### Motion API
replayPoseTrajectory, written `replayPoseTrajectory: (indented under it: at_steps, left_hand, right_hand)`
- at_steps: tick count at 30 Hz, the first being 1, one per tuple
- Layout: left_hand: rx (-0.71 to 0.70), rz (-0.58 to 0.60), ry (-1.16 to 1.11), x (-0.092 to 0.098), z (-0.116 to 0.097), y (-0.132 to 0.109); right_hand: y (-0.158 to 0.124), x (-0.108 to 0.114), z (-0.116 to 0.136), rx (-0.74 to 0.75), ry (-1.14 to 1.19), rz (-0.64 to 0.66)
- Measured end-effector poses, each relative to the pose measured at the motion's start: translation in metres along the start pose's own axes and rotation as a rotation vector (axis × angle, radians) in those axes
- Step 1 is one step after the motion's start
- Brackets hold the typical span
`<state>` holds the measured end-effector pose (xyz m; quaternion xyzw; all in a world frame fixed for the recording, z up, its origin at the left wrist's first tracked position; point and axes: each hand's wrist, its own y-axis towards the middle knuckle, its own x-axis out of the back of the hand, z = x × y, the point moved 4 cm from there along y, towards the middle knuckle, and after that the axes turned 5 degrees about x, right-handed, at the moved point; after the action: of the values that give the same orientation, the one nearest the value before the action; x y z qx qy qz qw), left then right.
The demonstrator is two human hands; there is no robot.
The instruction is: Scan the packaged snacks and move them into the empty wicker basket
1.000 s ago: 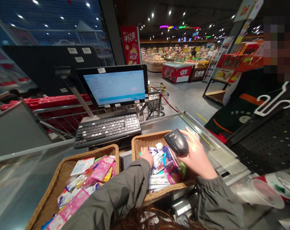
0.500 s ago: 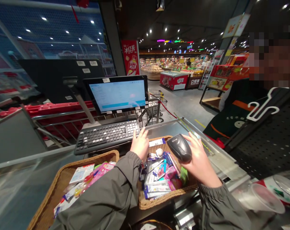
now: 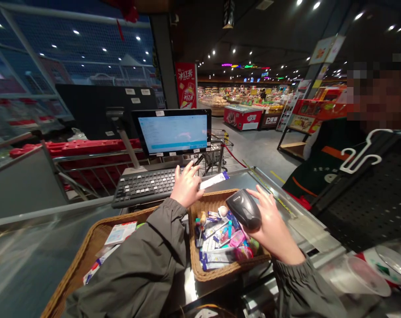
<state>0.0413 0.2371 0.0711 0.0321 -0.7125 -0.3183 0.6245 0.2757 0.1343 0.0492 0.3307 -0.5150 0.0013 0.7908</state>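
My left hand (image 3: pixel 187 185) is over the right end of the black keyboard (image 3: pixel 147 183), holding a white and blue packet (image 3: pixel 215 180) low between its fingers while the other fingers spread above the keys. A black handheld scanner (image 3: pixel 245 210) is gripped in my right hand (image 3: pixel 273 225), over the right side of a wicker basket (image 3: pixel 208 276). Small packets and colourful items (image 3: pixel 225 236) fill that basket. A second wicker basket (image 3: pixel 77 256), partly hidden by my left sleeve, holds a white box (image 3: pixel 121 232) and other packets.
Behind the keyboard stands a lit monitor (image 3: pixel 175 134), with a larger dark screen (image 3: pixel 97 112) to its left. A person in a dark green apron (image 3: pixel 319 163) is at the right, near a white hanger (image 3: pixel 359 157). Plastic cups (image 3: pixel 362 274) stand at the lower right.
My left hand has moved up and left from the basket edge to the keyboard, lifting the white and blue packet clear of the basket. The scanner has shifted slightly left. The view has turned slightly.
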Motion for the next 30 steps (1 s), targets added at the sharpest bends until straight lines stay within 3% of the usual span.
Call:
replayPoseTrajectory:
  at_steps: [12, 30]
  left_hand:
    - [-0.047, -0.075, 0.047, 0.023, -0.008, -0.012]
    - [-0.089, -0.15, 0.023, 0.027, -0.016, -0.011]
  right_hand:
    - [-0.004, 0.002, 0.022, 0.014, 0.01, 0.05]
    - [-0.016, 0.009, 0.029, -0.006, -0.046, 0.046]
